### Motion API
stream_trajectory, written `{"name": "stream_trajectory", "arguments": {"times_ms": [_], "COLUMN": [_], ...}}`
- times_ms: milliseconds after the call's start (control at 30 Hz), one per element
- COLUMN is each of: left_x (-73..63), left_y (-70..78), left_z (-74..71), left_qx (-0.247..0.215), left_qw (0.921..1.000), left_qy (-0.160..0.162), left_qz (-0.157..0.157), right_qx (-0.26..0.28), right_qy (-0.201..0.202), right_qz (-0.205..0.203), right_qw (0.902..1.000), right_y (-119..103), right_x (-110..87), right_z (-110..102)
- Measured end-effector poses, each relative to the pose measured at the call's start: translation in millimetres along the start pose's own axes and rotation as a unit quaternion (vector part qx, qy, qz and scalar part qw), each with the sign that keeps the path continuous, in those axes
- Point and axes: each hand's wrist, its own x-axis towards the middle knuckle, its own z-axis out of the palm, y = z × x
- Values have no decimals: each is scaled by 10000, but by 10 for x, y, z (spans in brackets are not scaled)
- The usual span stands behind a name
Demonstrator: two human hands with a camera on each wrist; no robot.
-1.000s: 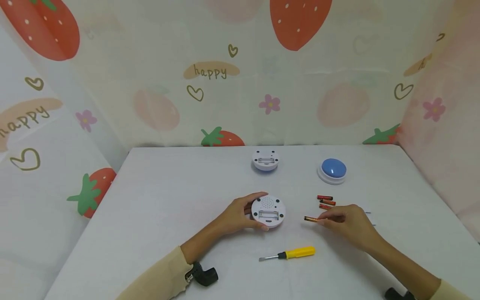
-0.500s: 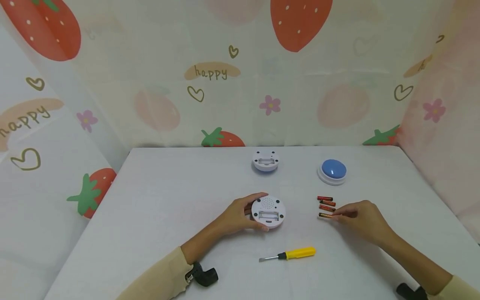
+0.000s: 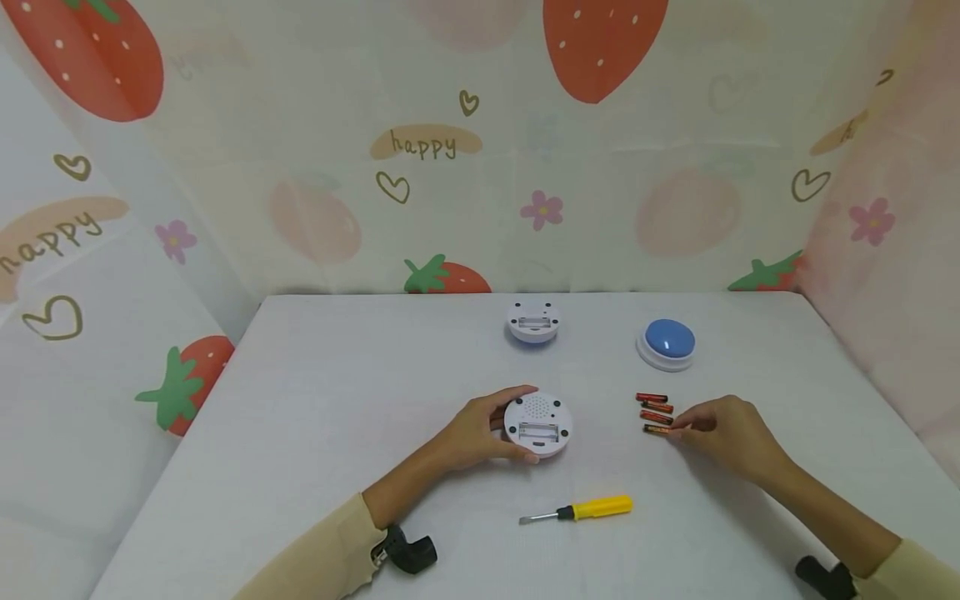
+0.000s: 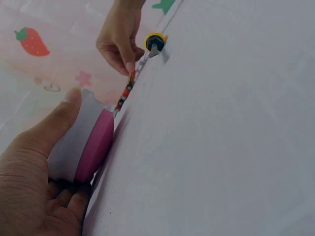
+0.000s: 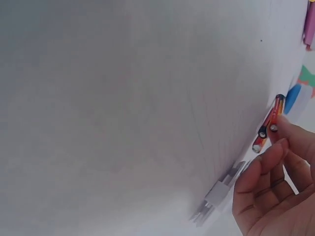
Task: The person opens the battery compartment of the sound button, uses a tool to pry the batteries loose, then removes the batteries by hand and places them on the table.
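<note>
Plainly, room between device and battery

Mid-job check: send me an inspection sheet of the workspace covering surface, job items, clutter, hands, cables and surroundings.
Surface: white table, looks flat.
Job's things: round white device, battery bay up, no battery seen in it; nearest battery, beside three other batteries.
Clutter: yellow-handled screwdriver in front; blue-domed button and second white device toward the back; white pieces near the right hand, not identifiable.
Hands: left hand grips the round white device; right hand pinches one end of the nearest battery.
Cables: nothing seen.
Surroundings: strawberry-print backdrop behind and at both sides.
</note>
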Motion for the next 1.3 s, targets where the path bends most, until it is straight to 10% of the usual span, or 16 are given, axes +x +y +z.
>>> {"name": "stream_trajectory", "arguments": {"times_ms": [567, 967, 1300], "left_x": [-1, -14, -6], "left_y": [24, 27, 22], "left_z": [0, -7, -5], "left_qx": [-42, -40, -130], "left_qw": [10000, 10000, 9999], "left_qy": [1, -37, -57], "left_qz": [-68, -50, -59], "right_qx": [-574, -179, -116], "right_qy": [63, 271, -546], "right_qz": [85, -507, -940], "right_qw": [9983, 9982, 9940], "right_y": [-43, -513, -894], "right_x": [32, -9, 106], "right_z": [-14, 8, 230]}}
